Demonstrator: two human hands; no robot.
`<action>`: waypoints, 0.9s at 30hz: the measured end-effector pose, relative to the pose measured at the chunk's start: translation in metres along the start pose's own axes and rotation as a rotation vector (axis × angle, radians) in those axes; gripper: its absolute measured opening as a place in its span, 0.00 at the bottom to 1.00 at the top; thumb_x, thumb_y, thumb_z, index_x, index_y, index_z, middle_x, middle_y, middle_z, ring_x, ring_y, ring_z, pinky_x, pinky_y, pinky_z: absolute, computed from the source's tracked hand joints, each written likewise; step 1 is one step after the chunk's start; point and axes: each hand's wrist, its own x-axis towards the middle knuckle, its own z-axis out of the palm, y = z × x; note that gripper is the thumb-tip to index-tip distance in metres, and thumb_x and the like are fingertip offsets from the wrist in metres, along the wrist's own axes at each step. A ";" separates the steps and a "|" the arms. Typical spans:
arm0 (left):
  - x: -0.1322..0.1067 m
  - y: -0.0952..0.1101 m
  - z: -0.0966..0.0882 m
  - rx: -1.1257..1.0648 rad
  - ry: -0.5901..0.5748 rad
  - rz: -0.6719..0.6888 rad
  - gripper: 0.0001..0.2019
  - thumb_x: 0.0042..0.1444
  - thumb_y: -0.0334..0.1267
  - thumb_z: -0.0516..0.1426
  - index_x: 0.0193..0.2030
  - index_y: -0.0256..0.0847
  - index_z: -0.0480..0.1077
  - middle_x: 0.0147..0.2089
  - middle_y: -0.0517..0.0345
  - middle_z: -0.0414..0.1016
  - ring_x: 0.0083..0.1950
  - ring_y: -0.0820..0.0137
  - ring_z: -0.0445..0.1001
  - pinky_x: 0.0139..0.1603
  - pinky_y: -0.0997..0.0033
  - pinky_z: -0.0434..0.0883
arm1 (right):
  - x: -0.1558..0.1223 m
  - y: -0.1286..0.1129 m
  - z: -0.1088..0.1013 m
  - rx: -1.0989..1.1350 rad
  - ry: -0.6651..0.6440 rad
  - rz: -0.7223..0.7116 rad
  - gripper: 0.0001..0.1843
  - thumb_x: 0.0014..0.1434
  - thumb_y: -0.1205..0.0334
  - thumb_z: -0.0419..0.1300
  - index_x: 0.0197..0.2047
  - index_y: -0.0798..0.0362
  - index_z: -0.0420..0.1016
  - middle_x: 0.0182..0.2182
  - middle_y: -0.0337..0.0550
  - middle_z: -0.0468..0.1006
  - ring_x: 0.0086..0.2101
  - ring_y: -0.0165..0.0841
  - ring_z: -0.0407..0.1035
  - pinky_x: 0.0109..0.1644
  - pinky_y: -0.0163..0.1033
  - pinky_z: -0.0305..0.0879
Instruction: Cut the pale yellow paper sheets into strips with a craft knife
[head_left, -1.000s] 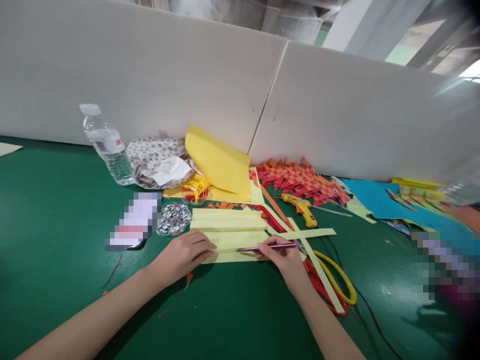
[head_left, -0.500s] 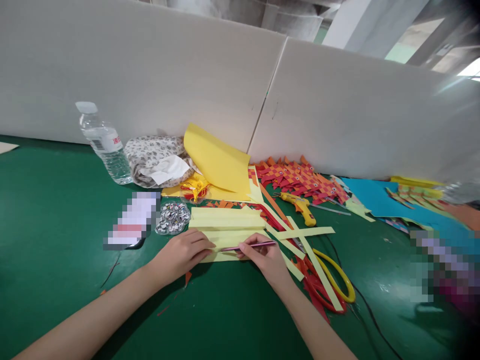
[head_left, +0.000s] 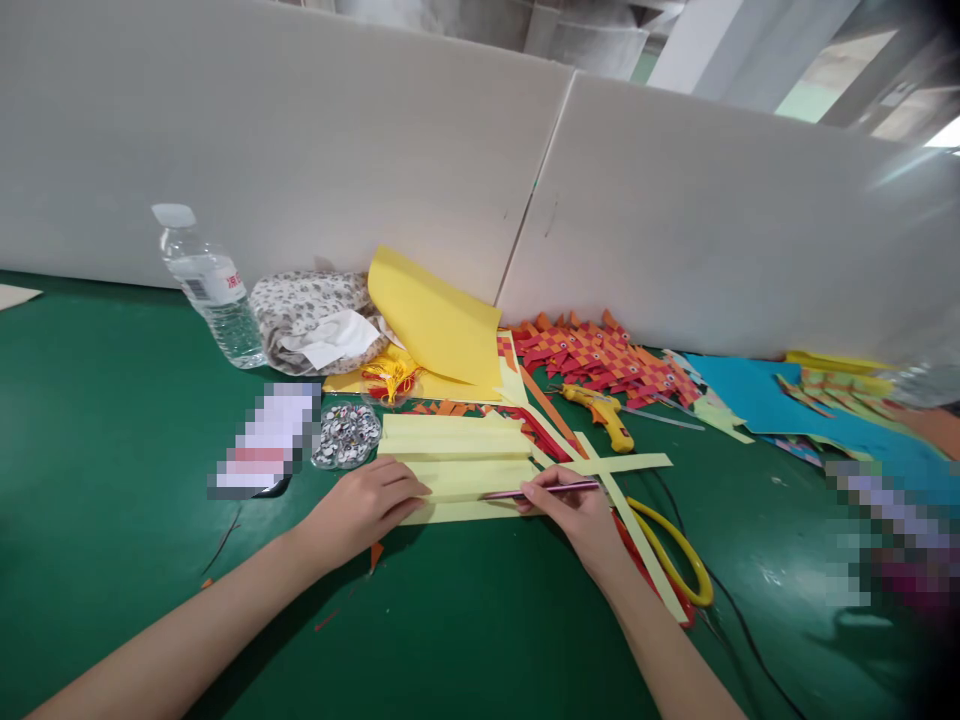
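From my end: left hand [head_left: 367,505] lies flat, fingers loose, pressing down the near-left edge of the pale yellow paper [head_left: 457,462], not gripping anything. Right hand [head_left: 577,512] is pinched round a pink pencil [head_left: 541,490], held nearly level w/ its tip pointing left over the paper's right part (can't tell if the tip actually touches). The paper, creased in long bands, sits on the green table [head_left: 112,430], approx centre, just in front of both hands. Just left of it is a clear tray of googly eyes [head_left: 347,435]. Right of the pencil hand are crossed yellow strips [head_left: 626,465] and yellow-handled scissors [head_left: 679,560], partly under a strip. Glue gun [head_left: 600,415] lies further back, then a pile of red-orange woven pieces [head_left: 600,355] against the white partition [head_left: 300,150]. Water bottle [head_left: 210,285] stands upright, far left.
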 end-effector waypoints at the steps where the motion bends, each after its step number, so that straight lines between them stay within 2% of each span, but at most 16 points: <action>1: 0.000 0.000 0.000 0.001 0.002 0.002 0.10 0.65 0.35 0.50 0.45 0.40 0.73 0.40 0.53 0.76 0.42 0.66 0.72 0.41 0.67 0.72 | 0.000 0.000 -0.003 -0.005 0.012 -0.002 0.14 0.44 0.52 0.71 0.24 0.53 0.75 0.20 0.40 0.78 0.25 0.37 0.75 0.33 0.41 0.74; 6: 0.001 0.000 -0.001 0.007 0.006 0.014 0.11 0.66 0.35 0.49 0.45 0.40 0.73 0.40 0.53 0.76 0.42 0.66 0.72 0.42 0.67 0.72 | -0.001 -0.004 -0.005 0.020 0.029 -0.014 0.13 0.45 0.54 0.71 0.24 0.52 0.76 0.20 0.40 0.78 0.24 0.36 0.74 0.32 0.40 0.72; 14: 0.001 -0.001 -0.001 0.024 -0.013 0.011 0.11 0.66 0.35 0.49 0.44 0.39 0.73 0.39 0.53 0.76 0.42 0.66 0.72 0.41 0.67 0.72 | -0.004 -0.011 0.042 0.088 -0.114 0.008 0.12 0.47 0.55 0.70 0.25 0.53 0.75 0.21 0.41 0.79 0.25 0.36 0.75 0.34 0.40 0.73; 17: 0.002 -0.001 0.000 0.027 -0.022 0.005 0.11 0.66 0.34 0.49 0.44 0.39 0.73 0.39 0.53 0.75 0.41 0.66 0.72 0.40 0.67 0.71 | -0.002 -0.010 0.051 0.067 -0.133 0.023 0.13 0.46 0.54 0.71 0.25 0.53 0.74 0.21 0.41 0.78 0.26 0.36 0.76 0.33 0.39 0.73; 22: 0.001 -0.001 0.000 0.026 -0.021 0.006 0.10 0.65 0.35 0.50 0.44 0.39 0.73 0.39 0.53 0.76 0.42 0.66 0.72 0.41 0.67 0.71 | 0.001 -0.007 0.048 0.039 -0.131 0.031 0.14 0.47 0.53 0.70 0.25 0.53 0.74 0.20 0.40 0.77 0.25 0.36 0.75 0.32 0.39 0.73; 27: 0.001 0.000 -0.001 0.019 -0.017 0.012 0.11 0.66 0.35 0.49 0.45 0.39 0.73 0.40 0.53 0.76 0.42 0.66 0.72 0.41 0.67 0.71 | 0.002 -0.005 0.031 0.023 -0.125 0.025 0.14 0.47 0.53 0.70 0.25 0.53 0.74 0.21 0.41 0.77 0.26 0.36 0.75 0.34 0.39 0.73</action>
